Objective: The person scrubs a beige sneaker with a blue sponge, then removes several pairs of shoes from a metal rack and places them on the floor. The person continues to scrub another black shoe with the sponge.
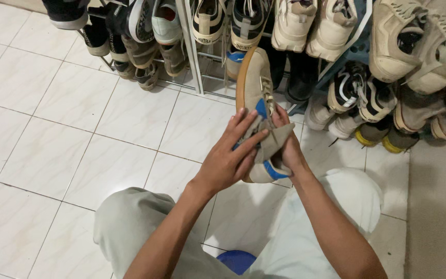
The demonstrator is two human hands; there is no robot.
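Observation:
A beige sneaker (254,82) with blue accents and a tan gum sole hangs in mid-air in front of me, toe pointing away toward the racks. My right hand (287,147) grips its heel end from the right side. My left hand (231,157) lies flat against the shoe's side, pressing a grey cloth (274,140) onto the upper. Below the hands, my knees in light trousers fill the lower part of the view.
Metal shoe racks (194,57) full of sneakers stand along the top. More pairs (360,95) lean in a pile at the right. White floor tiles (78,134) spread to the left. A blue round object (236,260) sits between my legs.

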